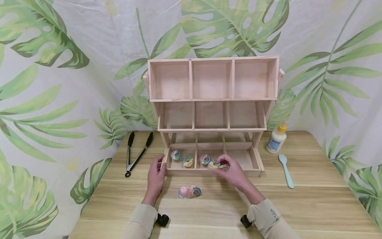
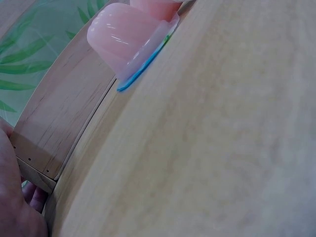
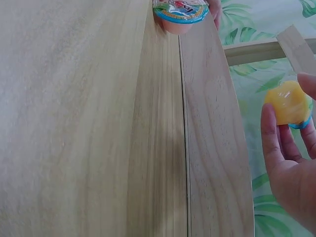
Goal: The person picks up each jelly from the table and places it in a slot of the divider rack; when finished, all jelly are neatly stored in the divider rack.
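In the head view, a wooden three-tier shelf (image 1: 212, 99) stands at the back, each tier split into three compartments. The right hand (image 1: 233, 173) pinches a yellow jelly cup (image 1: 213, 164) at the bottom tier's middle compartment; the right wrist view shows that yellow cup (image 3: 287, 102) between the hand's (image 3: 294, 182) fingers. Beside it lies a jelly cup (image 1: 205, 159). The bottom left compartment holds two cups (image 1: 175, 155), (image 1: 188, 161). The left hand (image 1: 156, 176) rests against the shelf's lower left corner, its fingers partly hidden. Two pink cups (image 1: 184, 192) lie on the table before the shelf.
Black-handled tongs (image 1: 138, 156) lie on the table (image 1: 209, 212) left of the shelf. To its right are a glue-like bottle (image 1: 276, 138) with a yellow cap and a light blue spoon (image 1: 286, 171). A leaf-patterned cloth (image 1: 98, 49) hangs behind.
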Tool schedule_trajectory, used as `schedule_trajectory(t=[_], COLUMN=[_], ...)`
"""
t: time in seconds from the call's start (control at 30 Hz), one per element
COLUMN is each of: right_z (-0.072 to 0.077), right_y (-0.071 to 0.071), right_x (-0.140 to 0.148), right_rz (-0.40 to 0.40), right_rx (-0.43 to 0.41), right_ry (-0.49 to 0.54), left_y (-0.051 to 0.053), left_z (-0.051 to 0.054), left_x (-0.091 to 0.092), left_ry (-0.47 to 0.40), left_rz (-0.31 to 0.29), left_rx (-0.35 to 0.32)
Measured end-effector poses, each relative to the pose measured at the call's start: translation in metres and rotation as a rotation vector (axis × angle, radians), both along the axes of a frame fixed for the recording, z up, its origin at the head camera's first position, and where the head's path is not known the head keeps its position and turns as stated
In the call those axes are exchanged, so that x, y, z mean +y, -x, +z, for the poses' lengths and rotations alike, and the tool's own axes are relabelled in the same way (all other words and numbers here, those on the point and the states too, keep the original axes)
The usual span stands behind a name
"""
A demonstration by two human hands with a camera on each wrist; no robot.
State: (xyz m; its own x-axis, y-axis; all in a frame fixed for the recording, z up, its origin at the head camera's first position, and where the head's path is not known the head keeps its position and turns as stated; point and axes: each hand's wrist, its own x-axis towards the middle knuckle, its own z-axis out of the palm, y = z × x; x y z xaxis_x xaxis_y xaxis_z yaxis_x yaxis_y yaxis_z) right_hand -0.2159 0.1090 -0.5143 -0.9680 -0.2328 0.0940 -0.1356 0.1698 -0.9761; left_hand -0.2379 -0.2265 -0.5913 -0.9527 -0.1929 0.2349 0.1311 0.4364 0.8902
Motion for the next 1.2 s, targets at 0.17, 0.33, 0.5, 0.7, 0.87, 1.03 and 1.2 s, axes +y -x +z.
schedule_trajectory(t=[0.17, 0.33, 0.5, 0.7, 0.87, 1.03, 1.2], right_z=[0.001, 0.0, -0.001, -0.001, 0.003, 0.005, 0.002], right_y=[0.001, 0.001, 0.003, 0.011, 0.017, 0.02, 0.022], right_x=[0.001, 0.002, 0.002, 0.004, 0.007, 0.008, 0.009], right_rz=[-0.012, -0.007, -0.003, -0.023, -0.02, -0.023, -0.048], right_rx=[0.0, 0.002, 0.008, 0.021, 0.044, 0.051, 0.022], right_ry=[0.024, 0.043, 0.038, 0.004, -0.012, -0.053, -0.083], left_y=[0.0, 0.0, 0.0, 0.0, 0.001, 0.001, 0.001], left_z=[0.0, -0.001, -0.002, -0.001, -0.002, -0.001, -0.002], left_x=[0.0, 0.0, 0.0, 0.0, 0.0, 0.0, 0.001], left_ry=[-0.002, -0.003, 0.002, 0.002, 0.016, 0.011, 0.012], left_rz=[-0.001, 0.006, 0.008, 0.01, 0.011, 0.006, 0.009], left_rx=[0.001, 0.004, 0.004, 0.002, 0.013, 0.007, 0.005])
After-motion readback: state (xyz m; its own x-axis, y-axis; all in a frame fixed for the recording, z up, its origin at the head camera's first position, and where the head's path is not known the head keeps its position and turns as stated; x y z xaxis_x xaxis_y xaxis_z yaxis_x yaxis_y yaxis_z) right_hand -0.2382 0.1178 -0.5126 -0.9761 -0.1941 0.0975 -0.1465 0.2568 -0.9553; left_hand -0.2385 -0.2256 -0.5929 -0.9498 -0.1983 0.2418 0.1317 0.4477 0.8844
